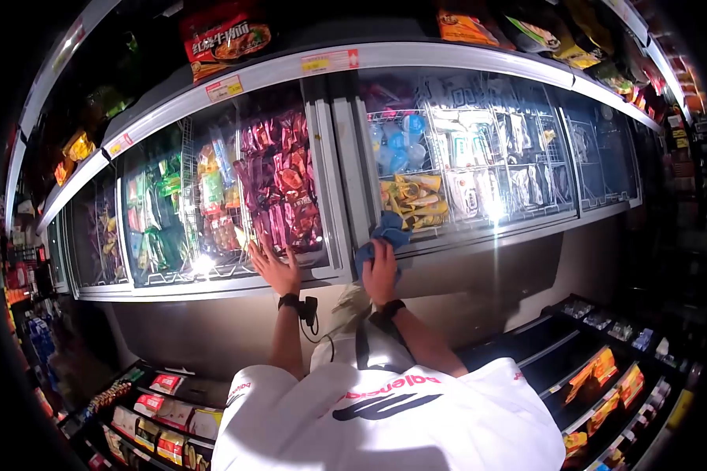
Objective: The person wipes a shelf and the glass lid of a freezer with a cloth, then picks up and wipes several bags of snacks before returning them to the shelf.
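My left hand [276,268] lies with fingers spread on the glass lid of a chest freezer, near its front frame. Under that glass are red-purple ice cream packets [281,180]. My right hand [380,275] is closed on a blue cloth [390,234], pressed against the freezer's front frame [463,245] just right of the central divider. Behind the cloth, yellow-wrapped packets [413,200] show through the right-hand glass. Both wrists carry dark bands, and a small black device with a cord hangs at the left one.
Above the freezer runs a shelf [401,55] with price tags and a red noodle packet [224,39]. Low racks hold packaged goods: red and white packs [149,404] at the lower left, orange packs [593,374] at the lower right. Bright reflections lie on the glass.
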The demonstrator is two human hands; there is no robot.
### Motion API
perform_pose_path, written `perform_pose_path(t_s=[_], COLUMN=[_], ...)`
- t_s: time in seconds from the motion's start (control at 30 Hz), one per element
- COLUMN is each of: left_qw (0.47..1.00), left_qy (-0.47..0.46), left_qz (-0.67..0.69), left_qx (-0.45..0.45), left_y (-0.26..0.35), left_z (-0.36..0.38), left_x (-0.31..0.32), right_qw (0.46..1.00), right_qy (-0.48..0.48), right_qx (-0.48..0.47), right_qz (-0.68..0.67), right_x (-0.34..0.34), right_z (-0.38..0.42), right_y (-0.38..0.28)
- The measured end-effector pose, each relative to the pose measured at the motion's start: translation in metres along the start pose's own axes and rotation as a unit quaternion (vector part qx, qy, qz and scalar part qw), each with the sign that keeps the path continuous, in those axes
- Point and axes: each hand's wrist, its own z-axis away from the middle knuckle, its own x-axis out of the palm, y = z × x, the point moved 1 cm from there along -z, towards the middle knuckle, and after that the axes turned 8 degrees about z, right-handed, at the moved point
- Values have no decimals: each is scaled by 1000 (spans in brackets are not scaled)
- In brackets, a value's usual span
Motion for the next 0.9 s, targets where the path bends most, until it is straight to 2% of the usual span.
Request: perform_pose_path(t_s=[0.03,0.13,0.23,0.37,0.47,0.53,0.6,0.63,0.67,0.73,0.77,0.9], left_qw=[1000,1000,1000,999,999,1000,996,996,994,994,994,991], left_qy=[5,4,20,26,19,10,46,53,102,105,69,-55], left_qz=[5,17,0,13,26,1,18,37,21,9,29,49], left_qx=[8,-7,2,32,5,-25,-71,-60,-18,42,82,113], left_y=[-4,2,-7,-11,-10,-2,18,48,75,146,184,291], left_z=[-1,-1,3,4,3,3,5,8,15,28,41,113], left_x=[1,-3,6,4,8,14,32,33,45,58,62,110], right_qw=[999,990,962,966,966,968,966,967,962,960,956,949], right_qy=[17,-32,-63,-88,-132,-78,-38,-51,-40,-36,-38,-40], right_qx=[24,-97,-154,-142,-114,-117,-135,-139,-159,-158,-163,-186], right_qz=[-27,101,216,197,190,208,216,206,217,226,242,250], right_x=[0,-15,-27,-38,-70,-100,-136,-155,-173,-223,-247,-337], right_z=[1,5,3,-7,-19,-29,-33,-36,-42,-55,-61,-86], right_y=[0,18,34,43,77,110,156,182,209,249,274,381])
